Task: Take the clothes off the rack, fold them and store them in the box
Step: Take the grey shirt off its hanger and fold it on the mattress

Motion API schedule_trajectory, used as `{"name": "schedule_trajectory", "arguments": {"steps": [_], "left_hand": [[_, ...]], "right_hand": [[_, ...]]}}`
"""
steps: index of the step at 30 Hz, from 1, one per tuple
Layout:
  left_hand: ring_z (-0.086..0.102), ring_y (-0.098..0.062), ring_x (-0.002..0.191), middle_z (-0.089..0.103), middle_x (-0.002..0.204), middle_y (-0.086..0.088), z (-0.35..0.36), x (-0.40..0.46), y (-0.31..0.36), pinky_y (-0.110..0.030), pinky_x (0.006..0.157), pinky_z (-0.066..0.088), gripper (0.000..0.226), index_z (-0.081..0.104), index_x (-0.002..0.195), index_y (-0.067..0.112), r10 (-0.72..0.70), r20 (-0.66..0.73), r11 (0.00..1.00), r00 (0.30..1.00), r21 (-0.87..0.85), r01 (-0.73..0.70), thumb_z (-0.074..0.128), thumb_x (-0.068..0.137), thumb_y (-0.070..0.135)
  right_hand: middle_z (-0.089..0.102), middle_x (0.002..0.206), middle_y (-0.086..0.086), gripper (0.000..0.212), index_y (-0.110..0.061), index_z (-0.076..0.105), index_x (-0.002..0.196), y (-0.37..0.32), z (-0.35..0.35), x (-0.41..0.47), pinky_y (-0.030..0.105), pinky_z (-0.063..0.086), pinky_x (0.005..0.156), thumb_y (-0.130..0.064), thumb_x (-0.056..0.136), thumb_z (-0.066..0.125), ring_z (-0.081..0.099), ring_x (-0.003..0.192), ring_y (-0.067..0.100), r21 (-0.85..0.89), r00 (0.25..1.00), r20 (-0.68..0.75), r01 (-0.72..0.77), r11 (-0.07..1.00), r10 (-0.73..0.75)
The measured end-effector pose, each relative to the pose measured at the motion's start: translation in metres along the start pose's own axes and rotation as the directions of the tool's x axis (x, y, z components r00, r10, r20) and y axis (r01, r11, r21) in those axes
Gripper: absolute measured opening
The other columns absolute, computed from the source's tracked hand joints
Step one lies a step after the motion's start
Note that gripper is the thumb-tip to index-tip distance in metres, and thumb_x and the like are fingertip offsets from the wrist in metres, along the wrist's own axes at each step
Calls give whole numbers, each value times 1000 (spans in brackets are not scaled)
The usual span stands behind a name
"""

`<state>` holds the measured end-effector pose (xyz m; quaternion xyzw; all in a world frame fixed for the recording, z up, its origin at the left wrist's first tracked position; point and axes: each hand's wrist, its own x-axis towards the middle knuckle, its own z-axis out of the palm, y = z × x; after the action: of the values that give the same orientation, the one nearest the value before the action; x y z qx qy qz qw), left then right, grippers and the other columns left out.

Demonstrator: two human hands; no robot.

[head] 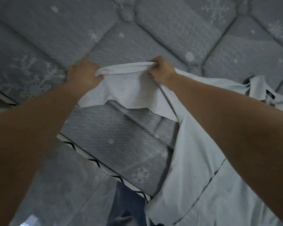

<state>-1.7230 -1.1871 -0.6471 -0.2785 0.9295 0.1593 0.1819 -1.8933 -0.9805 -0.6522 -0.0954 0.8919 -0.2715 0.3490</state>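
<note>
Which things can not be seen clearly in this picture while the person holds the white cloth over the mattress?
- Rack and box: neither appears in the head view.
- White garment: its lower part is cut off by the bottom and right edges; its type is unclear.
- Left hand and right hand: fingertips are buried in the fabric.
- Black label: too small to read.
- Mattress: blurred.

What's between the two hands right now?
In the head view, a bunched edge of the white shirt spans from left hand to right hand; both grip it.
</note>
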Motion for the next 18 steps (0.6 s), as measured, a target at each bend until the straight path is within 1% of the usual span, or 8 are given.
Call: {"name": "schedule_trajectory", "arguments": {"steps": [3, 5, 7, 9, 12, 15, 16, 18], "left_hand": [[57, -45, 97, 58, 106, -30, -13, 4, -8, -53, 82, 47, 37, 56, 108, 1, -42, -235, 997, 971, -68, 27, 49, 97, 36], [58, -45, 98, 59, 108, -28, -27, 9, -3, -52, 82, 46, 37, 54, 110, 3, -40, -341, 999, 939, -43, 27, 47, 98, 38], [58, -43, 103, 60, 112, -25, -39, 14, 5, -49, 83, 44, 40, 53, 115, 6, -89, -348, 996, 933, -52, 76, 50, 97, 41], [57, -43, 108, 59, 119, -24, -45, 19, 13, -48, 87, 44, 45, 55, 120, 8, -157, -214, 987, 964, -69, 146, 58, 92, 43], [58, -36, 108, 62, 120, -17, -49, 17, 29, -38, 85, 44, 47, 59, 123, 10, -162, 97, 951, 982, -249, 181, 67, 85, 35], [56, -24, 90, 62, 105, -5, -53, -8, 58, -28, 75, 39, 38, 63, 116, 17, -39, 208, 918, 977, -379, 118, 69, 81, 32], [56, -22, 89, 62, 106, -4, -55, -20, 70, -28, 73, 39, 36, 63, 113, 19, 7, 228, 911, 974, -403, 88, 70, 80, 31], [56, -19, 89, 62, 106, -1, -55, -47, 95, -27, 73, 39, 36, 60, 112, 21, 93, 262, 895, 961, -444, 35, 72, 80, 30]], "right_hand": [[64, 94, 10, 45, -18, 48, 141, -14, 4, -11, 24, 51, 82, -7, 97, 50, 61, 85, 19, 154, 998, 41, 49, 987, -56], [56, 82, 8, 50, -13, 44, 145, -15, 7, -12, 16, 46, 69, 3, 97, 46, 55, 75, 14, 156, 992, -70, 117, 981, -107], [60, 88, 0, 55, -17, 45, 142, -17, 14, -21, 17, 50, 75, 5, 92, 46, 60, 82, 13, 159, 980, -81, 191, 969, -180], [63, 92, -3, 47, -21, 51, 134, -18, 17, -35, 31, 55, 84, -3, 90, 49, 63, 90, 18, 226, 979, -138, 177, 958, -149], [68, 94, 1, 31, -26, 61, 114, -19, 24, -54, 39, 55, 90, -9, 90, 51, 67, 91, 18, 382, 983, -180, 88, 920, -19], [73, 90, 1, 20, -24, 67, 101, -18, 27, -73, 47, 58, 88, -15, 87, 56, 71, 92, 23, 603, 992, -57, -53, 796, 109], [73, 96, 4, 18, -20, 67, 105, -18, 24, -84, 48, 58, 88, -20, 90, 57, 71, 95, 24, 675, 988, 10, -122, 728, 156], [70, 108, 9, 34, -14, 64, 118, -16, 16, -108, 46, 59, 86, -39, 95, 58, 69, 101, 25, 795, 955, 216, -292, 532, 202]]}}
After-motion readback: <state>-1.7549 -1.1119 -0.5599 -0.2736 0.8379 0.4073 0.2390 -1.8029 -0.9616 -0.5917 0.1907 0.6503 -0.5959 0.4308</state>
